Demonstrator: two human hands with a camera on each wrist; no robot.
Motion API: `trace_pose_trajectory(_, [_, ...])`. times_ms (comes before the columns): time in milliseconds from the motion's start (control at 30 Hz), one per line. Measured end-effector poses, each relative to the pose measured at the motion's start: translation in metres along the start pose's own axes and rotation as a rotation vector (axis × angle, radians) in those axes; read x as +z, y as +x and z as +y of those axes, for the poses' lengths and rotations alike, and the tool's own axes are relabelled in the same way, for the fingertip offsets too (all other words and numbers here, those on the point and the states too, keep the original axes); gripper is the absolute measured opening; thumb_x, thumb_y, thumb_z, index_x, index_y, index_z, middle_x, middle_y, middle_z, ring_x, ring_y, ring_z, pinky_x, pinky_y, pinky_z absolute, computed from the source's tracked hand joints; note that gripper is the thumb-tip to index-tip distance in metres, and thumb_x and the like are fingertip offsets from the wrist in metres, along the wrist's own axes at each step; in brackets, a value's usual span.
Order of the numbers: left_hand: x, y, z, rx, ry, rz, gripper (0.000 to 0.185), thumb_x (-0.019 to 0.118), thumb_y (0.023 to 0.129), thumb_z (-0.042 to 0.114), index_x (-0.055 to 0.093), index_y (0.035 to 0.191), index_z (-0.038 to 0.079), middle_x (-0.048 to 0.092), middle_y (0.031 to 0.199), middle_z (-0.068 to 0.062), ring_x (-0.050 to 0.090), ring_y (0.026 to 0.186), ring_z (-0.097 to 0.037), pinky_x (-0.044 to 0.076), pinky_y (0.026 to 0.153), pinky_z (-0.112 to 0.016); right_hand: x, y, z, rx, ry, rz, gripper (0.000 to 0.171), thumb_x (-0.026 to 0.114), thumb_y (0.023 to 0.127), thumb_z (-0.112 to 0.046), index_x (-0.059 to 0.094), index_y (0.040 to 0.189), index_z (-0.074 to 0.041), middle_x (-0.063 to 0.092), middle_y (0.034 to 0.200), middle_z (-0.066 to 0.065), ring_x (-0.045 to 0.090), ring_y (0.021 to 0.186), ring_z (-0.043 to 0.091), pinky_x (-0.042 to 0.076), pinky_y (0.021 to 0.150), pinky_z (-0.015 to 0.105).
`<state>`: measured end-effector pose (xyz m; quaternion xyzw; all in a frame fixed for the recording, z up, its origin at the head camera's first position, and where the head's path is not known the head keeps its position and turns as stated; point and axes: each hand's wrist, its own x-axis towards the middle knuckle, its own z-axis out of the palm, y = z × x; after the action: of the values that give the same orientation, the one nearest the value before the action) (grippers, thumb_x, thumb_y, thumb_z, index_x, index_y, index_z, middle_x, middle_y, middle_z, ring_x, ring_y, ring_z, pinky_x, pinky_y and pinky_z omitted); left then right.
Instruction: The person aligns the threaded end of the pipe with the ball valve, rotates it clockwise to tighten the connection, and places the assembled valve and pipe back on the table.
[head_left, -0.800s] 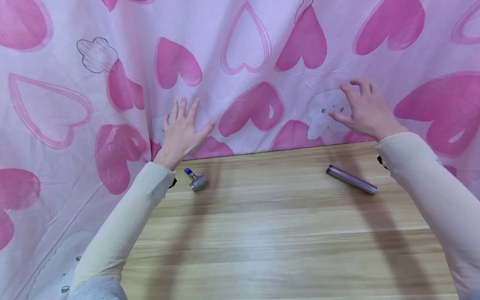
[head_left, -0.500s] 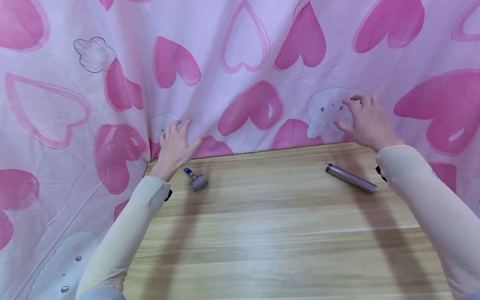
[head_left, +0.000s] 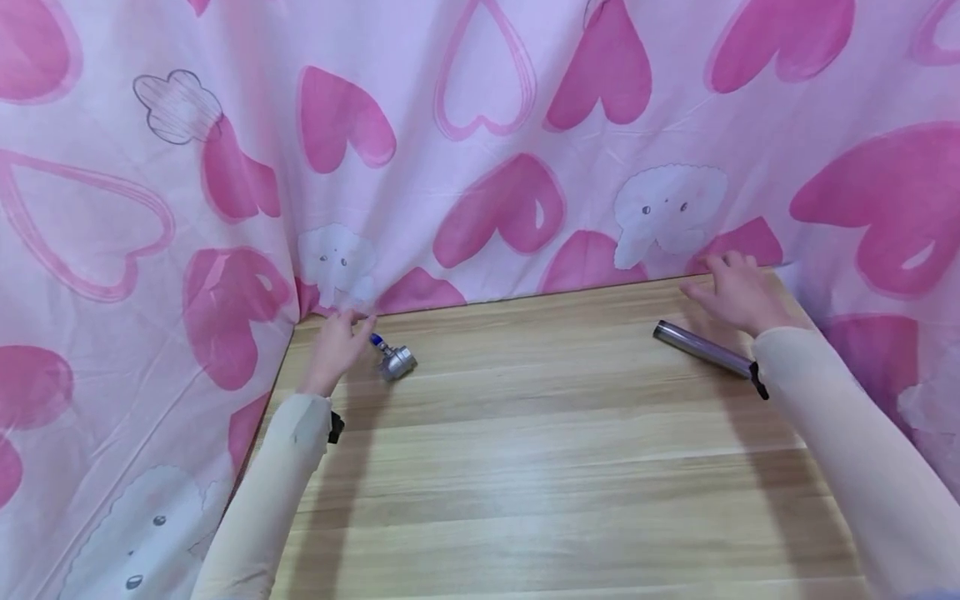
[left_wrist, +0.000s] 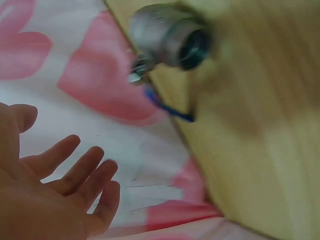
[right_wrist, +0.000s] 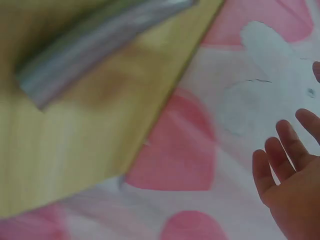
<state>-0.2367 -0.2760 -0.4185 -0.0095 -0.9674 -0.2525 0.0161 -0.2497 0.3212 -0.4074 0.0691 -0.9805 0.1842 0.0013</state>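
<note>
Both hands are empty, their fingers loosely bent and spread apart. The left hand [head_left: 335, 350] hovers by the far left part of the table [head_left: 525, 458], its thumb just beside the valve [head_left: 399, 363] in the head view; the left wrist view shows a gap between them. The valve lies on the wood, its metal body toward the middle and its blue handle [head_left: 377, 340] pointing to the far left. The right hand [head_left: 738, 293] hangs near the far right corner, just beyond the pipe [head_left: 702, 347], with its fingers apart from it. The pipe, a plain grey metal tube, lies slantwise on the table, its near end by the dark band [head_left: 759, 382] on the right wrist. Pale sleeves [head_left: 847, 417] cover both forearms. A pink cloth [head_left: 420, 217] printed with hearts hangs along the far edge and the sides.
</note>
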Motion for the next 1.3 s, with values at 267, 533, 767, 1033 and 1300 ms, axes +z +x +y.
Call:
trace_pose_trajectory(267, [0.033,-0.012,-0.018,-0.175,-0.189,-0.094,0.056,0.043,0.1,0.042,0.051,0.129,-0.005,0.058,0.123,-0.028,0.054,0.114,-0.04,0.044,0.098,-0.051,0.038,-0.016,0.025,0.051,0.087,-0.093,0.074,0.048,0.096,-0.052,0.039,0.138,0.008,0.035,0.137,0.037,0.023,0.128,0.055,0.018,0.103,0.066])
trace_pose_trajectory(533, [0.062,-0.018,-0.025,-0.287,-0.395,-0.175,0.061,0.057,0.094,0.045,0.046,0.134,0.0,0.053,0.131,-0.023,0.052,0.119,-0.035,0.042,0.102,-0.048,0.056,-0.038,0.052,0.069,0.072,-0.084,0.074,0.052,0.094,-0.05,0.041,0.134,0.011,0.04,0.129,0.04,0.031,0.117,0.055,0.027,0.094,0.064])
trace_pose_trajectory(767, [0.072,-0.017,-0.034,-0.305,-0.474,-0.178,0.068,0.066,0.09,0.04,0.042,0.139,0.0,0.052,0.134,-0.022,0.05,0.125,-0.036,0.038,0.108,-0.046,0.064,-0.053,0.057,0.079,0.06,-0.119,0.074,0.056,0.092,-0.052,0.045,0.131,0.01,0.042,0.124,0.039,0.036,0.108,0.052,0.033,0.082,0.063])
trace_pose_trajectory(1033, [0.079,-0.015,-0.03,-0.353,-0.569,-0.161,0.057,0.072,0.086,0.031,0.051,0.13,0.001,0.056,0.129,-0.02,0.051,0.119,-0.03,0.039,0.107,-0.044,0.068,-0.057,0.062,0.062,0.074,-0.143,0.066,0.065,0.089,-0.045,0.052,0.125,0.008,0.055,0.11,0.031,0.049,0.096,0.042,0.039,0.074,0.054])
trace_pose_trajectory(1300, [0.083,-0.01,-0.028,-0.385,-0.565,-0.156,0.057,0.073,0.086,0.03,0.052,0.129,0.0,0.055,0.13,-0.021,0.051,0.117,-0.029,0.039,0.107,-0.044,0.071,-0.059,0.069,0.071,0.124,-0.169,0.057,0.074,0.083,-0.031,0.055,0.121,0.008,0.061,0.096,0.021,0.054,0.085,0.031,0.04,0.071,0.042])
